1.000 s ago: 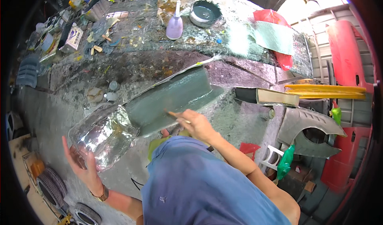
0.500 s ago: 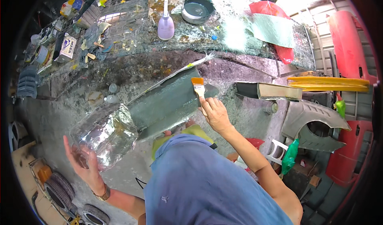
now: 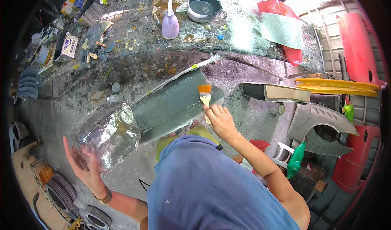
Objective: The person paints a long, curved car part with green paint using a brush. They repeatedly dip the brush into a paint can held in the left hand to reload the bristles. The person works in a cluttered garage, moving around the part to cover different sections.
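A long dark grey-green panel (image 3: pixel 167 100) slants across the middle, its surface wet-looking. White frayed fibre strands (image 3: pixel 208 61) run along its far edge. Shiny clear film (image 3: pixel 108 138) wraps the panel's near-left end. My right hand (image 3: pixel 222 123) is closed around the pale handle of a flat paintbrush (image 3: pixel 205 93). The orange bristles point away from me, over the panel's right part; whether they touch it I cannot tell. My left hand (image 3: pixel 85 166) has its fingers spread, at the outer corner of the film-wrapped end. Contact there is unclear.
Beyond the panel, a stained worktable (image 3: pixel 140 38) bears a purple spray bottle (image 3: pixel 170 27), a dark round bowl (image 3: pixel 203 9) and a pale fibre sheet (image 3: pixel 281 30). A box-shaped part (image 3: pixel 285 93) and grey fender (image 3: pixel 321 122) lie right. Tyres (image 3: pixel 61 191) lie at lower left.
My right hand has brought the brush slightly nearer to me, and its bristles now sit lower over the panel. My left hand stays in nearly the same place.
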Demonstrator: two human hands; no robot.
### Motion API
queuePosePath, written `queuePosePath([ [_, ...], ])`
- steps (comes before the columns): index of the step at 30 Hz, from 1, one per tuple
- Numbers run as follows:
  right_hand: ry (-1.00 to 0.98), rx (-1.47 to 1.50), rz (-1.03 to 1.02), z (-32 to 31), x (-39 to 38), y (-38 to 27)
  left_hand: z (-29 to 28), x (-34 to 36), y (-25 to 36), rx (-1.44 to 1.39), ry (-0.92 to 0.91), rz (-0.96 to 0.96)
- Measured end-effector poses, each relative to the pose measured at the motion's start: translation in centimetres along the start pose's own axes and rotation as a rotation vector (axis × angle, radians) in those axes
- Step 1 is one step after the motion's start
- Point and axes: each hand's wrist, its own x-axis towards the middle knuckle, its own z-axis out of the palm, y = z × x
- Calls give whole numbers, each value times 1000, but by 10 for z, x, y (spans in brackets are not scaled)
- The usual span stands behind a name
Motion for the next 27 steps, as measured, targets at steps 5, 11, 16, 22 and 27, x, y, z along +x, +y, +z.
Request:
queuePosePath([
  [5, -18, 15, -6, -3, 2, -1, -1, 1, -1, -3, -6, 6],
  [11, -11, 78, 17, -8, 7, -12, -6, -4, -4, -13, 7, -2],
  [16, 11, 155, 17, -7, 10, -22, -12, -11, -6, 5, 12, -10],
  [22, 1, 454, -7, -3, 21, -51, -23, -22, -11, 35, 19, -10],
  [27, -117, 736, 29, 4, 38, -66, -23, -27, -15, 12, 25, -48],
])
